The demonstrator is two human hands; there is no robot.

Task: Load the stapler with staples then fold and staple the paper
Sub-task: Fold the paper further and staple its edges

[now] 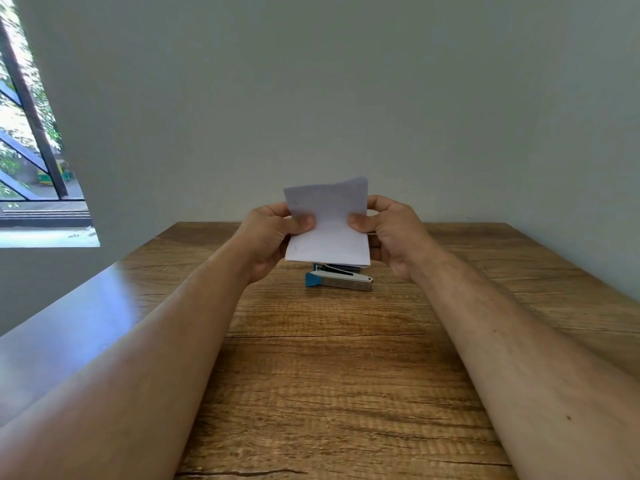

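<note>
A: Any readable text in the head view?

B: None. The folded white sheet of paper (328, 223) shows a blank face, only a few faint specks, no letters or digits.

A: The stapler?

B: The silver metal stapler with the blue plastic end (339, 280) has a plain side plate; if a brand is stamped there, it is too small and blurred to tell.

A: Anything behind it?

B: A small blue box (337, 268), mostly hidden by the paper. Some print may stand on it, not legible.
</note>
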